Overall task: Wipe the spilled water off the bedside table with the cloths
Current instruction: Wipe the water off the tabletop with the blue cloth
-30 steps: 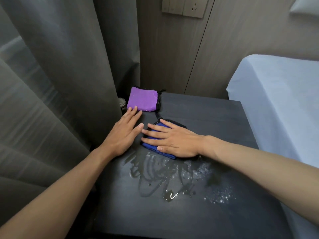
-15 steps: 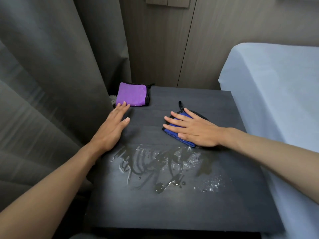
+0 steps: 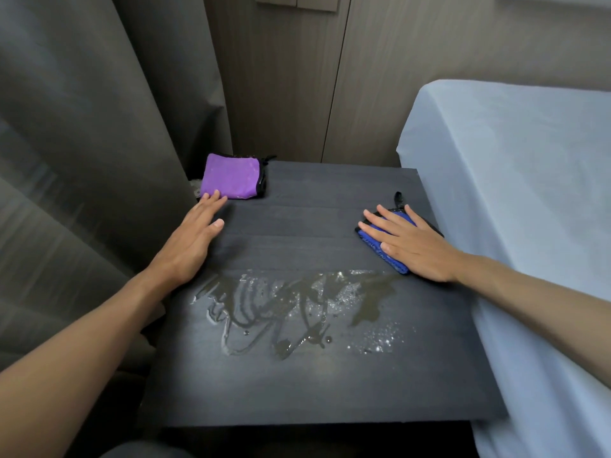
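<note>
The dark bedside table (image 3: 297,391) carries a streaky patch of spilled water (image 3: 284,312) across its middle. My right hand (image 3: 410,246) lies flat on a folded blue cloth (image 3: 373,234) near the table's right edge, just behind the wet patch. Most of that cloth is hidden under the palm. A folded purple cloth (image 3: 233,176) sits at the back left corner. My left hand (image 3: 190,242) rests flat on the table with fingers spread, its fingertips touching the purple cloth's front edge.
A grey curtain (image 3: 92,160) hangs close along the table's left side. A bed with a pale blue sheet (image 3: 512,193) presses against the right side. A wood-panelled wall (image 3: 330,94) with a socket plate stands behind.
My right hand has slid the blue cloth to the right, from the table's middle to its right edge. The left hand has stayed flat by the purple cloth. The view has tilted down.
</note>
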`<state>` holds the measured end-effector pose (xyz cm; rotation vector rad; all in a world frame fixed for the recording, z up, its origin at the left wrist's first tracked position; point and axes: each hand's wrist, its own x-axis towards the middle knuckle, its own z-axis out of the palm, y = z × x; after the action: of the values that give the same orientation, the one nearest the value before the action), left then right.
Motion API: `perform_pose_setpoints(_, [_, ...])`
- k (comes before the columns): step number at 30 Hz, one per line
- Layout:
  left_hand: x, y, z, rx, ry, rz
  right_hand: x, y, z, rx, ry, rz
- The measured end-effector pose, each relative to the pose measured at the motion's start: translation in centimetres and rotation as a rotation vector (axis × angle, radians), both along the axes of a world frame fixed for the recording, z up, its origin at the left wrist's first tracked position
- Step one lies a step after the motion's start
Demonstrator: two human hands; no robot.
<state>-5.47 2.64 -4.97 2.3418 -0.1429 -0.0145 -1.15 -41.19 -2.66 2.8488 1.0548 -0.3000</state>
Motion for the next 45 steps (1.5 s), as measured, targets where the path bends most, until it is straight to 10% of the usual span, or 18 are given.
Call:
perform_pose_setpoints(27, [0.0, -0.1, -0.1, -0.023, -0.018, 0.003, -8.0, 12.6, -0.1, 0.287, 0.060, -1.435])
perform_pose_setpoints(45, [-0.4, -0.2, 0.7, -0.116, 0.033, 0.002, -9.9, 27.9, -1.1, 0.315, -0.032, -1.359])
